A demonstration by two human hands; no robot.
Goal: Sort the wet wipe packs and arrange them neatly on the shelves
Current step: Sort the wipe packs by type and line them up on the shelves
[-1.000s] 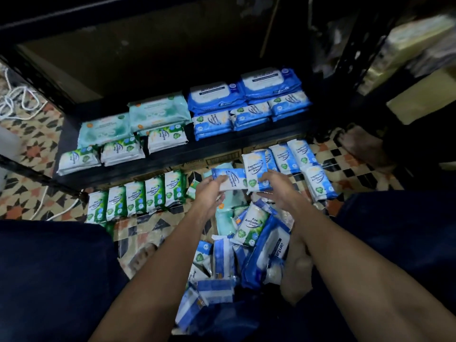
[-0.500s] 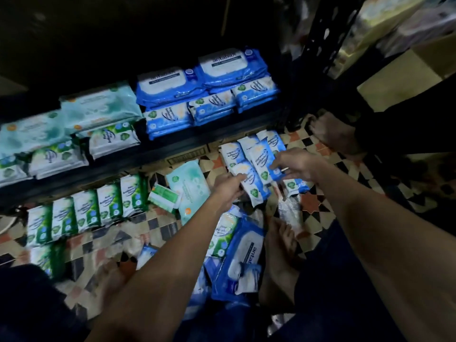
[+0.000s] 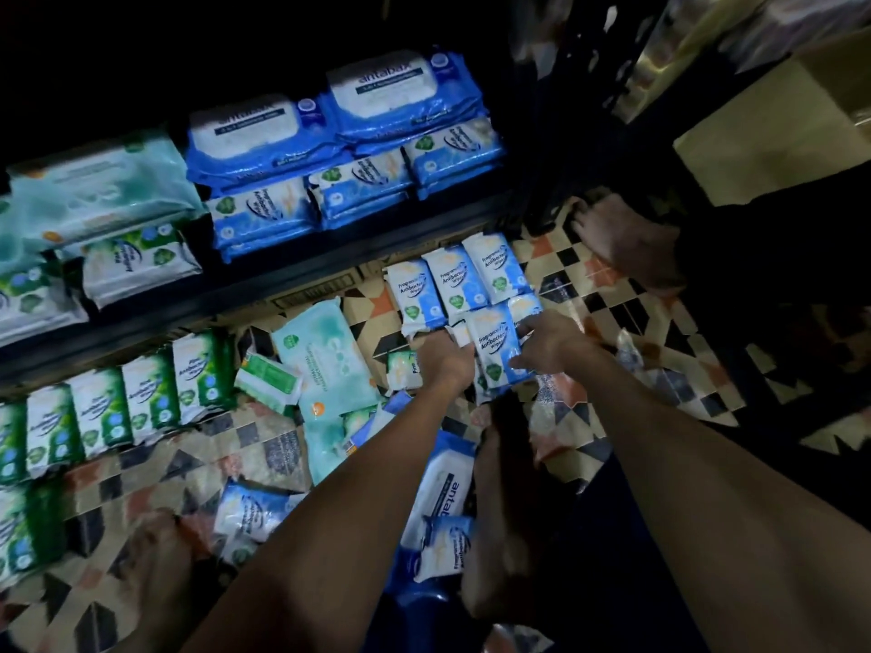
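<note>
My right hand (image 3: 549, 339) pinches a blue pack (image 3: 495, 346) at its 3 o'clock edge; my left hand (image 3: 443, 353) grips its 9 o'clock edge. The pack lies on the floor (image 3: 660, 351), at 6 o'clock of three blue packs (image 3: 459, 285) below the shelf (image 3: 283, 280).

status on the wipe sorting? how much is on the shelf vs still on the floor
Done: the shelf holds stacked large blue packs, small blue packs and teal packs. In hand: the left hand and right hand hold a small blue pack by the blue floor row. Left: that row, the green floor row, and a loose mixed pile are all unshelved.
</note>
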